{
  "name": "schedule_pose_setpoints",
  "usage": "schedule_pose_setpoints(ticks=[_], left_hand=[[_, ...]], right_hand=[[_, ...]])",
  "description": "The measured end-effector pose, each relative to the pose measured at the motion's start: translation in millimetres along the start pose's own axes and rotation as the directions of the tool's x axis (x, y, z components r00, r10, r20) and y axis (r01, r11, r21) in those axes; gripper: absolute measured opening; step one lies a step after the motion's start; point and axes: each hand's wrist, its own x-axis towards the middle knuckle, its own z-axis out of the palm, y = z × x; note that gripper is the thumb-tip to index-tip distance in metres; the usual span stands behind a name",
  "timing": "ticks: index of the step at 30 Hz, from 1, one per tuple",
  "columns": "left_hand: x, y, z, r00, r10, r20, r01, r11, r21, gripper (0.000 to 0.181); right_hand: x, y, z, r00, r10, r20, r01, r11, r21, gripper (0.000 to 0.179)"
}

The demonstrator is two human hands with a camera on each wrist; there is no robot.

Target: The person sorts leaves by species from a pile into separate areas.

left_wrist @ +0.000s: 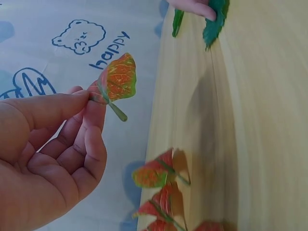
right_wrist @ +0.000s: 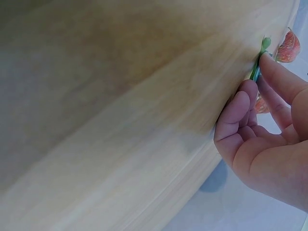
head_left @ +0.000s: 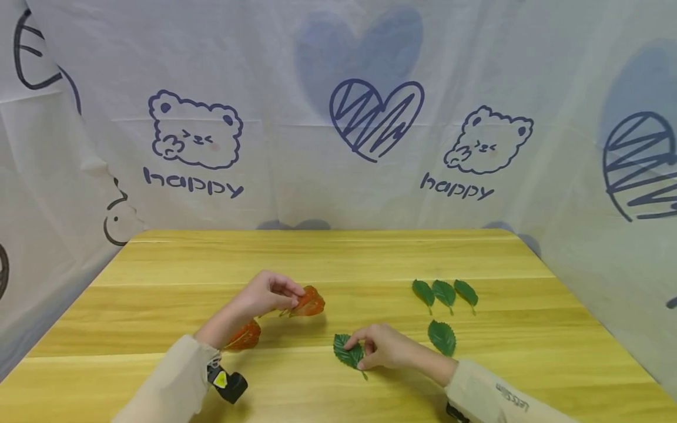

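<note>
My left hand [head_left: 275, 294] pinches a red-orange leaf [head_left: 311, 302] between thumb and fingers. The left wrist view shows this leaf [left_wrist: 120, 79] held up off the table, its green stem pointing down. Right of centre, my right hand [head_left: 383, 346] pinches a dark green leaf [head_left: 346, 351] by its edge, low over the wood. In the right wrist view that green leaf [right_wrist: 256, 70] is seen nearly edge-on, partly covered by the fingers. Another red leaf [head_left: 247, 336] lies beside my left forearm, which hides part of it.
Three green leaves [head_left: 444, 292] lie in a row at the right, with one more green leaf [head_left: 442, 337] nearer. Several red leaves [left_wrist: 154, 175] rest on the wooden table [head_left: 370, 252] below my left hand. A printed white cloth [head_left: 296, 194] hangs behind the table.
</note>
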Motion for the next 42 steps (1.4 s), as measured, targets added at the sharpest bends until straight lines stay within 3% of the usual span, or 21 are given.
schedule_pose_setpoints(ticks=[13, 20, 35, 42], left_hand=[[-23.4, -15.3, -12.0, 0.998, -0.051, -0.028, 0.054, 0.994, 0.1, 0.013], [-31.8, -23.8, -12.6, 0.998, -0.042, -0.048, 0.05, 0.985, 0.167, 0.011], [-39.0, -25.5, -7.7, 0.998, -0.018, -0.053, 0.031, 0.968, 0.25, 0.009], [-35.6, -25.1, 0.5, 0.997, -0.042, -0.062, 0.06, 0.942, 0.329, 0.014]], right_hand=[[-0.6, 1, 0, 1.0, 0.004, 0.0, -0.004, 1.0, 0.001, 0.029], [-0.4, 1, 0, 1.0, 0.008, 0.007, -0.008, 1.0, 0.016, 0.028], [-0.1, 1, 0, 1.0, 0.006, 0.015, -0.006, 0.999, 0.032, 0.028], [-0.4, -1, -1, 1.0, 0.005, 0.015, -0.005, 0.999, 0.032, 0.028]])
